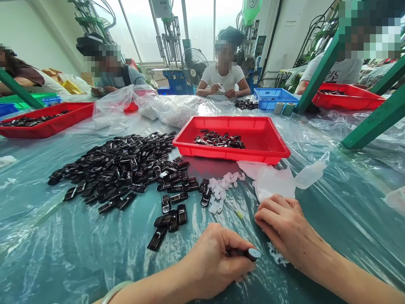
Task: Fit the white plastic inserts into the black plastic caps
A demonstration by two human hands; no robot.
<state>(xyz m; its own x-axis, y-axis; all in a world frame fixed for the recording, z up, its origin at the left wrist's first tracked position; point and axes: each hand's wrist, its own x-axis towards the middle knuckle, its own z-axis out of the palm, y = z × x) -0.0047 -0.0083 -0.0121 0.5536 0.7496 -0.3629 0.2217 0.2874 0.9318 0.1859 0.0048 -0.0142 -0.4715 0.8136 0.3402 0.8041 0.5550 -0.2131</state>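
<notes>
My left hand (218,257) is closed around a black plastic piece (242,252), whose white round end (254,253) points toward my right hand. My right hand (287,230) is just to the right, its fingers curled together; anything between them is hidden. It lies in front of a white tissue (274,181). Small white pieces (276,255) lie partly under its wrist. Beyond my hands is a loose heap of small white plastic parts (223,185), with a thin tool with a yellow-green end (238,214) near it. Several loose black plastic pieces (172,217) lie to the left.
A large pile of black pieces (117,169) covers the left middle of the plastic-covered table (38,249). Behind the white parts stands a red tray (232,156) holding more. Green posts (373,118) rise at the right. Several people sit around the table, one person (224,76) directly opposite.
</notes>
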